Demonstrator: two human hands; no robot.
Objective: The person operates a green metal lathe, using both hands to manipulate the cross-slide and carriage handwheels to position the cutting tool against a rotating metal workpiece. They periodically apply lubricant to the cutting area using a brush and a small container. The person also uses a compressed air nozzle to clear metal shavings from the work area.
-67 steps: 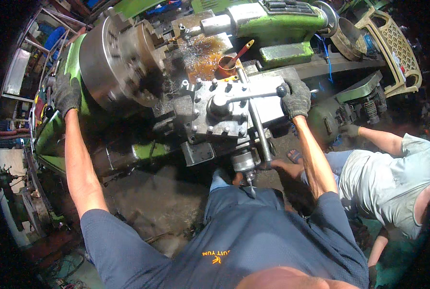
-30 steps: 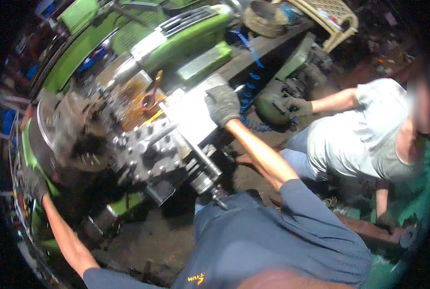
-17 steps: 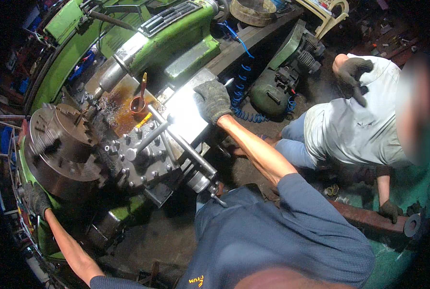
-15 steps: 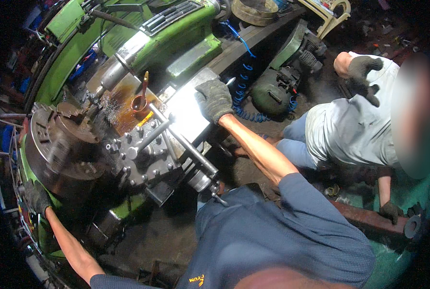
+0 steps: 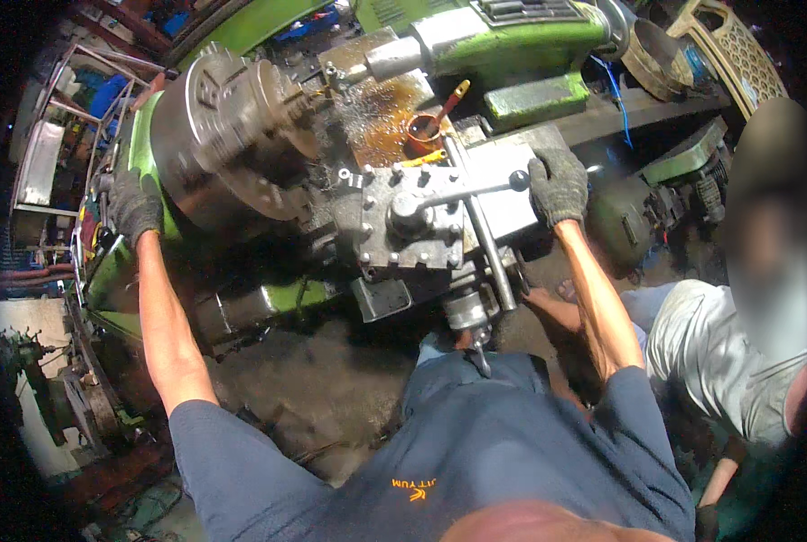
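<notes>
My gloved right hand (image 5: 559,185) lay closed on the lathe's carriage (image 5: 503,194) beside the tool-post lever (image 5: 462,191) — my gloved left hand (image 5: 134,206) gripped the headstock edge, left of the chuck (image 5: 227,135)

Chuck (image 5: 227,135) left of tool post (image 5: 412,221); oil cup (image 5: 421,135) behind post; co-worker (image 5: 737,361) right.

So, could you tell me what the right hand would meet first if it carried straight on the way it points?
Probably the green tailstock: the gloved right hand points up the picture over the pale slide, though depth is unclear.
</notes>
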